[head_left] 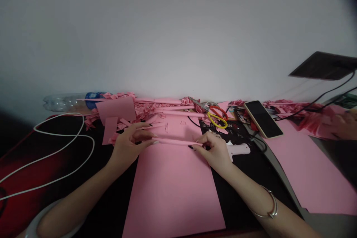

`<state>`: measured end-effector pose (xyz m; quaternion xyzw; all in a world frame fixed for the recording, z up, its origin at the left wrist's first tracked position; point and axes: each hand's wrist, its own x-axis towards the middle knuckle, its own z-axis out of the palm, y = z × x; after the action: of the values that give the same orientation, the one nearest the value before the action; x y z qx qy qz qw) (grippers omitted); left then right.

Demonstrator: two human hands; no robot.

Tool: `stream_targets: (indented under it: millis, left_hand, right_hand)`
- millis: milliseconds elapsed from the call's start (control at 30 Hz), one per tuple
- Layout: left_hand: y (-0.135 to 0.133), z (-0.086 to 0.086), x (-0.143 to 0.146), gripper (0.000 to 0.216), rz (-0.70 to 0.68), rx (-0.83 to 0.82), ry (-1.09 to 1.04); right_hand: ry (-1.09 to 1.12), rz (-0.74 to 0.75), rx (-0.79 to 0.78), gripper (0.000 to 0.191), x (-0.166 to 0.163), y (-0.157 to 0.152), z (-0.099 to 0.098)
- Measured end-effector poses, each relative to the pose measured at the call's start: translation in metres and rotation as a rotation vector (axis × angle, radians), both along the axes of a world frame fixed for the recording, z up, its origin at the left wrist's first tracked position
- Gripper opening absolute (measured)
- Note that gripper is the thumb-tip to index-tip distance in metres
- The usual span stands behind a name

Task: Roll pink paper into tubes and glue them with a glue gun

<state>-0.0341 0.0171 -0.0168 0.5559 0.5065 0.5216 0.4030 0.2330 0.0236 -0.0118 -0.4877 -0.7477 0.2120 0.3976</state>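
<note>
A thin rolled tube of pink paper lies across the far edge of a large pink sheet on the dark table. My left hand pinches the tube's left end with its fingertips. The tube's right end is pinched by my right hand, whose wrist wears a silver bangle. Both hands are closed on the tube.
More pink tubes and crumpled pink scraps pile along the wall. Scissors with red and yellow handles, a phone, a glue gun, a plastic bottle, a white cable and another pink sheet surround the work. Another person's hand sits far right.
</note>
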Motion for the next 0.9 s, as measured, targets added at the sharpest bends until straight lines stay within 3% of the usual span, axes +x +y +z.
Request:
stream_targets:
  millis: [133,267,467,667,900]
  left_hand:
    - [0.0024,-0.0023,-0.0017,0.043,-0.021,0.014,-0.014]
    - [0.0052,-0.0063,-0.0013,0.028,-0.143,0.048,0.050]
    - [0.0037,-0.0045,-0.0018,0.015,-0.230,0.110,0.307]
    - [0.0043,-0.0036,-0.0047,0.011,-0.192,0.167,0.445]
    - [0.0061,-0.0048,-0.0056,0.012,-0.133,0.117,0.498]
  right_hand:
    - [0.019,0.000,-0.006,0.020,0.0018,0.0010,-0.0019]
    - [0.014,0.052,0.020,0.019,0.0021,0.0005,0.0002]
    - [-0.012,0.133,0.040,0.014,-0.0006,-0.0011,0.0057]
    - [-0.005,0.092,0.048,0.012,-0.0005,0.0001,0.0027]
    - [-0.022,0.059,0.062,0.012,0.0002,0.0004,0.0026]
